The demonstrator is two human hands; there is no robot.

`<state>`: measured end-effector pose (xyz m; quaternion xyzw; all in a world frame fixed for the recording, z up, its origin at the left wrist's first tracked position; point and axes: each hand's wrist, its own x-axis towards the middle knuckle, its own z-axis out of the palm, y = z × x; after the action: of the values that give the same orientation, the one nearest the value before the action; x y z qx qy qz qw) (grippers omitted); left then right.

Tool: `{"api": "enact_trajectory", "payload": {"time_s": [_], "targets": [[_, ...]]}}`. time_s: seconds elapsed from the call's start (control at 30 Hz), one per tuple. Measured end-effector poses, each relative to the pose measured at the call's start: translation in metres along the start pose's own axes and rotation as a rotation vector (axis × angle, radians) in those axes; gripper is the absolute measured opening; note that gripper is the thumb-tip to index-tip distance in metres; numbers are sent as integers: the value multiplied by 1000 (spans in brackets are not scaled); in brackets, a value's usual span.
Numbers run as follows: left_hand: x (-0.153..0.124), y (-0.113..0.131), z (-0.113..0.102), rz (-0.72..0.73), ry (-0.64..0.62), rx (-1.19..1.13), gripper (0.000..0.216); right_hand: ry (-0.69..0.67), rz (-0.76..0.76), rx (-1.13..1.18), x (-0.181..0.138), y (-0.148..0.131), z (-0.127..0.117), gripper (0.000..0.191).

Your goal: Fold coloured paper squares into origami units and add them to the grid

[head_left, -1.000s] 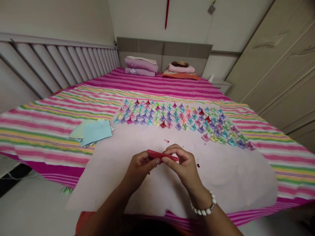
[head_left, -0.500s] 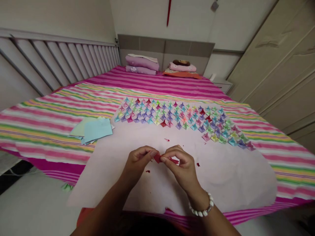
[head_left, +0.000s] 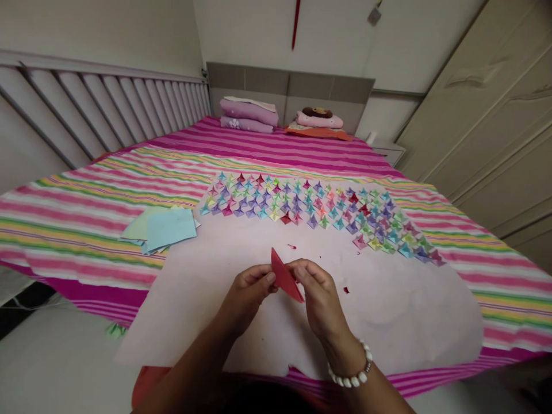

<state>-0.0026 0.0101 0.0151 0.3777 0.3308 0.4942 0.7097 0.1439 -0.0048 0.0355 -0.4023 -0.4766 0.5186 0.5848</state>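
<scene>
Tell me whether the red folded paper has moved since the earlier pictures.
Yes: the red folded paper has turned from nearly crosswise to steeply slanted, its upper tip rising in view to about level with the small red scrap beyond.

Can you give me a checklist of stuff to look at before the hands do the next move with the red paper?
1. Red paper in the left hand, pinched between thumb and fingers: ok.
2. Right hand at the red paper's edge: ok; whether it grips firmly: cannot tell.
3. Creases in the red paper neat: cannot tell, too small to see.
4. Big pale sheet free of scraps: not ok, a dark red scrap lies right of the hands.
5. Little folded pieces out of the hands' way: ok, grouped in rows beyond them.
</scene>
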Motion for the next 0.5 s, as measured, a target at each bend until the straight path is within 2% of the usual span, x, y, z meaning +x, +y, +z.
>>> {"api": "enact_trajectory", "payload": {"time_s": [0.1, 0.2, 0.5], "targets": [[0, 2, -3, -11, 1, 10, 30, -28, 83, 83, 1, -1, 1, 21], [0, 1, -5, -30, 22, 25, 26, -42, 116, 102, 1, -1, 2, 15], [0, 0, -12, -31, 51, 111, 23, 5, 116, 69, 4, 2, -5, 12]]}}
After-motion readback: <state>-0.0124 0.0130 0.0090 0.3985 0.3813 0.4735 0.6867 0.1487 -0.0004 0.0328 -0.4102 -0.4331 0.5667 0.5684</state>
